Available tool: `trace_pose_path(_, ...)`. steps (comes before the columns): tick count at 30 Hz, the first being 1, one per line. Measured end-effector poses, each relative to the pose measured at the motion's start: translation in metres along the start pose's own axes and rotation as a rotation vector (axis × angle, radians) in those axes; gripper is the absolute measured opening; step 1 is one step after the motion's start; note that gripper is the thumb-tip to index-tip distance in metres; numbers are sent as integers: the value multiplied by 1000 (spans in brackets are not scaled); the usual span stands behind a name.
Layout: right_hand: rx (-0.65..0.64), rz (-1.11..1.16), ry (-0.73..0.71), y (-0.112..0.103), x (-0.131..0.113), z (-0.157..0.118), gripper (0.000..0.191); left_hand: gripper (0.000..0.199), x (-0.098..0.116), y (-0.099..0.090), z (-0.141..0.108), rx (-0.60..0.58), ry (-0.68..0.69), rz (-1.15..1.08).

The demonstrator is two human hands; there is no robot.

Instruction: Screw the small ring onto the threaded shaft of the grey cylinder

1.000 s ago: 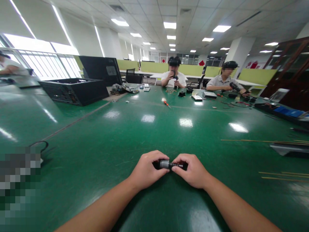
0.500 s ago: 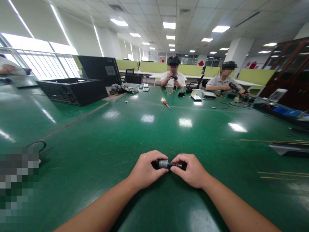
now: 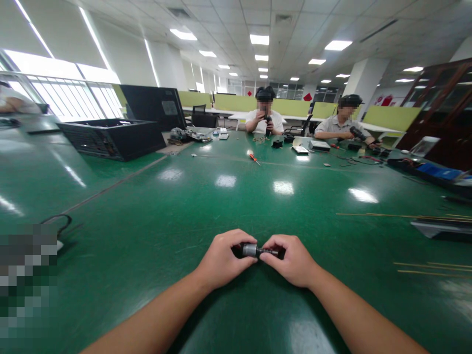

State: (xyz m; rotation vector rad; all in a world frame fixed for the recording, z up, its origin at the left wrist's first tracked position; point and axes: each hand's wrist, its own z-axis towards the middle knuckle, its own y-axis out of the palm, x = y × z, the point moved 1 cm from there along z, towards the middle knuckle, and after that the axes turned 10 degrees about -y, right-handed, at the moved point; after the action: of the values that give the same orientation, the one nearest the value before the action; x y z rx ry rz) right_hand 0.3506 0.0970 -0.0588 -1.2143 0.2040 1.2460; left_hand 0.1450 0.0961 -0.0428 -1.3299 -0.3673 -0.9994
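Note:
Low in the middle of the head view, a small silver-and-black cylindrical metal part [image 3: 250,250] lies sideways between my two hands. My left hand [image 3: 225,258] is closed around its thick cylinder end, thumb below and fingers above. The part's thin, dark, ridged shaft [image 3: 270,251] points to the right. My right hand [image 3: 293,259] pinches this shaft between thumb and fingers. Both fingertip groups nearly meet at the middle of the part. Its far left end is partly hidden by my left hand.
Green table [image 3: 177,196] all around. Beyond lie an orange screwdriver [image 3: 253,158] and a black computer case [image 3: 114,140]. Thin yellowish rods [image 3: 431,270] lie at right, near a grey tray-like object [image 3: 442,229]. Two people [image 3: 264,118] work across the table.

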Motion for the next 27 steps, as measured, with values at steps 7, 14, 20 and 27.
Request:
trace_pose_path(7, 0, 7, 10, -1, -2, 0, 6, 24, 0, 0, 0, -12, 1, -2)
trace_pose_path(14, 1, 16, 21, 0, -2, 0, 6, 24, 0, 1, 0, -4, -9, -17)
trace_pose_path(20, -5, 20, 23, -1, -2, 0, 8, 24, 1, 0, 0, -8, -9, -17)
trace_pose_path(27, -2, 22, 34, -1, -3, -1, 9, 27, 1, 0, 0, 8, -21, -16)
